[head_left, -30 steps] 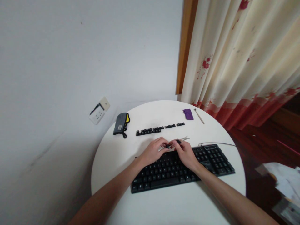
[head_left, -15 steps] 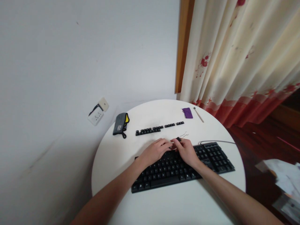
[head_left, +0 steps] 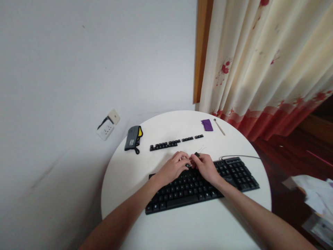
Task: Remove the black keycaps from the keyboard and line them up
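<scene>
A black keyboard point(head_left: 179, 199) lies across the round white table. Over its upper rows my two hands meet. My right hand point(head_left: 206, 168) is closed around a wire keycap puller point(head_left: 197, 154), whose black handle shows above the thumb and whose thin wires stick out beyond it. My left hand point(head_left: 173, 169) has its fingers bent in a pinch at the puller's near end. A small black keycap point(head_left: 187, 165) shows under the left fingertips. Behind the hands, loose black keycaps point(head_left: 163, 147) stand in rows on the table.
At the table's left edge lies a grey pouch point(head_left: 132, 138) with a yellow lining. A purple cloth point(head_left: 207, 125) and a thin brush point(head_left: 219, 127) lie at the back right. The keyboard's cable point(head_left: 241, 156) runs off to the right. A wall point(head_left: 78, 69) borders the left side.
My left fingers have lifted and parted slightly from the right hand, so the keycap under them shows more clearly. The puller's handle has shifted slightly. The view has moved a little.
</scene>
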`<state>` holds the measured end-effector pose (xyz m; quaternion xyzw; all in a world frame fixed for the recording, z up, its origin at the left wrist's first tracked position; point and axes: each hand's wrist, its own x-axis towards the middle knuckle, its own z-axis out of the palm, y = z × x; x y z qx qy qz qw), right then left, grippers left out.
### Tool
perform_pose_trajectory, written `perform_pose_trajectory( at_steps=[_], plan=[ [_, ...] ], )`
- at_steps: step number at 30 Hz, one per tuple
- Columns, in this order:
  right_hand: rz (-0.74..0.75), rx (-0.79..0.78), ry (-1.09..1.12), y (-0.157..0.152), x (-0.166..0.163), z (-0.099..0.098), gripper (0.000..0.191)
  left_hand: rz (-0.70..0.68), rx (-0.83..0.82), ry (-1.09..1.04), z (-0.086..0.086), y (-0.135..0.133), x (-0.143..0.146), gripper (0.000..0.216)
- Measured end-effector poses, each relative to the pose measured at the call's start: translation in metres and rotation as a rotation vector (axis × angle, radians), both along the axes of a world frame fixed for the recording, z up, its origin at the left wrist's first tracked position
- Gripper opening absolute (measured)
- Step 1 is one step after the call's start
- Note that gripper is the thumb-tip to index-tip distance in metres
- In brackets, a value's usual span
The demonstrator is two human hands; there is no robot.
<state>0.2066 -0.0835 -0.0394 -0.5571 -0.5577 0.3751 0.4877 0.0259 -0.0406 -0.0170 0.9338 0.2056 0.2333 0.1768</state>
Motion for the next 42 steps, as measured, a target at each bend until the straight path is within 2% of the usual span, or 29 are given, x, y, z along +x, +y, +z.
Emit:
perform_pose_trajectory(
  at_steps=[3, 7, 9, 12, 16, 22, 30, 32, 35, 38, 42],
  plan=[
    [0.003, 0.015, -0.03, 0.0, 0.0, -0.001, 0.047, -0.058, -0.054, -0.001, 0.004, -0.002, 0.0, 0.015],
    [-0.004, -0.04, 0.014, 0.001, 0.002, -0.002, 0.045, -0.132, -0.08, -0.026, 0.003, -0.002, -0.001, 0.015],
    [-0.03, -0.016, 0.003, 0.0, 0.003, 0.001, 0.042, -0.114, -0.091, -0.102, 0.0, 0.0, -0.002, 0.015],
    [-0.061, 0.126, -0.045, -0.003, 0.005, 0.008, 0.033, -0.013, -0.112, -0.239, -0.004, 0.005, -0.004, 0.016],
    [0.048, 0.162, -0.007, -0.008, 0.005, 0.019, 0.026, 0.079, -0.135, -0.325, -0.005, 0.01, -0.007, 0.024],
    [0.226, 0.218, -0.218, -0.015, -0.003, 0.024, 0.018, 0.05, -0.121, -0.327, -0.003, 0.013, -0.01, 0.022],
    [0.202, 0.178, -0.311, -0.013, -0.008, 0.022, 0.012, -0.01, -0.151, -0.328, -0.002, 0.017, -0.014, 0.028],
    [0.181, 0.17, -0.332, -0.004, -0.007, 0.022, 0.013, 0.032, -0.163, -0.352, 0.001, 0.02, -0.018, 0.032],
    [0.088, 0.145, -0.417, 0.024, -0.004, 0.017, 0.014, 0.185, -0.176, -0.442, 0.006, 0.028, -0.029, 0.03],
    [-0.026, 0.036, -0.578, 0.061, -0.003, 0.005, 0.014, 0.336, -0.164, -0.564, 0.009, 0.039, -0.043, 0.034],
    [-0.051, -0.031, -0.667, 0.097, -0.009, -0.011, 0.017, 0.466, -0.136, -0.61, 0.004, 0.054, -0.056, 0.04]
  ],
)
